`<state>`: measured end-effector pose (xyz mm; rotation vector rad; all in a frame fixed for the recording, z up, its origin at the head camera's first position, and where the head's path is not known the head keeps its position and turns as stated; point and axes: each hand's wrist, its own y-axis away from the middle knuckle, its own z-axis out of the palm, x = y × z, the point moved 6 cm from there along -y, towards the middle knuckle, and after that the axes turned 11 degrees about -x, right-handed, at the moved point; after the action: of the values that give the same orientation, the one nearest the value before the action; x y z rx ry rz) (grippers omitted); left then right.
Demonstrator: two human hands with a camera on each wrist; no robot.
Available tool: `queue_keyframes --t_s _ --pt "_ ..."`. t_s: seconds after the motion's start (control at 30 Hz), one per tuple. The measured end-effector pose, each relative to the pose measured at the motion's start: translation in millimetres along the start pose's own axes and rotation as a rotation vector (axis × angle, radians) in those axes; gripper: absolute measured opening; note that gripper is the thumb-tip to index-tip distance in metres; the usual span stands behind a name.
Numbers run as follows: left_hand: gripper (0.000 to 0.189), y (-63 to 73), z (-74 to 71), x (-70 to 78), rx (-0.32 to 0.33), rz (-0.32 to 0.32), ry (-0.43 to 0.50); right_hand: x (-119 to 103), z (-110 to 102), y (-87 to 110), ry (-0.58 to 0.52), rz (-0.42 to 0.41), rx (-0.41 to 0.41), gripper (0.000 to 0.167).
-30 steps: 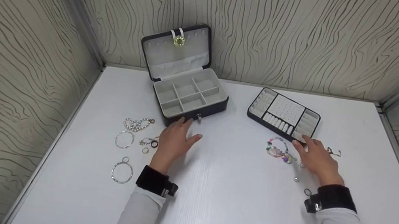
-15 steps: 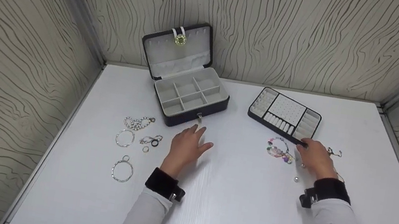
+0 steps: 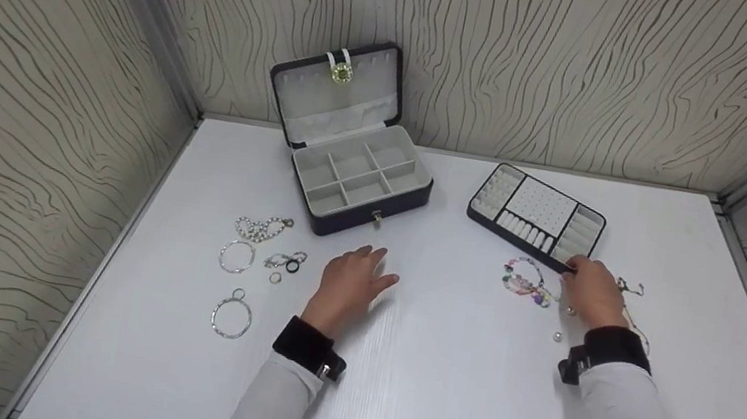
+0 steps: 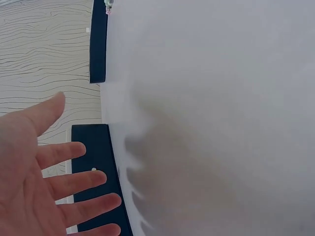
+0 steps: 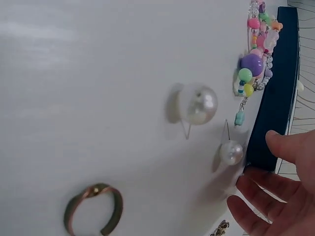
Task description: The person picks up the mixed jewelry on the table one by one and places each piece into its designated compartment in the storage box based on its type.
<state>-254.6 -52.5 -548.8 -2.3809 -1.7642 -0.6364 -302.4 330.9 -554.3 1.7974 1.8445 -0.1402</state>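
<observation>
My left hand (image 3: 347,288) hovers over the white table just in front of the open jewelry box (image 3: 363,178), fingers spread and holding nothing. In the left wrist view its fingers (image 4: 88,182) lie across the box's dark blue front. At right, my right hand (image 3: 594,293) grips the near right corner of the jewelry tray (image 3: 541,204). Its thumb lies at the front wall and its fingers at the end, as the right wrist view shows. Beaded bracelets (image 5: 253,64) lie along the tray's front, with two pearl earrings (image 5: 199,105) and an open ring (image 5: 93,209) nearer.
Left on the table are a pearl bracelet (image 3: 258,229), a bangle (image 3: 236,257), a second bangle (image 3: 231,318) and several rings (image 3: 276,277). A thin gold chain (image 3: 636,326) lies right of my right wrist. Patterned walls (image 3: 539,63) enclose the table.
My left hand has drawn back from the box's front and shifted right. My right hand's fingers have closed around the tray's corner. Box and tray stay in place.
</observation>
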Motion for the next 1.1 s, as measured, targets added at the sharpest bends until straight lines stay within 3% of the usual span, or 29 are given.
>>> queue_keyframes --t_s 0.43,0.67,0.83,1.1 --pt "0.05 1.2 8.8 0.5 -0.007 0.032 -0.031 -19.6 3.0 9.7 0.021 -0.027 0.019 0.021" --pt "0.046 4.7 9.1 1.7 0.003 0.079 -0.045 -25.2 2.7 29.5 0.038 -0.083 0.088 0.018" --pt "0.045 2.6 8.6 2.4 -0.001 0.073 -0.056 -30.0 3.5 44.4 0.031 -0.126 0.127 0.016" --pt "0.037 0.9 5.5 4.8 0.052 0.08 -0.056 -42.6 14.3 62.0 -0.004 -0.192 0.125 0.014"
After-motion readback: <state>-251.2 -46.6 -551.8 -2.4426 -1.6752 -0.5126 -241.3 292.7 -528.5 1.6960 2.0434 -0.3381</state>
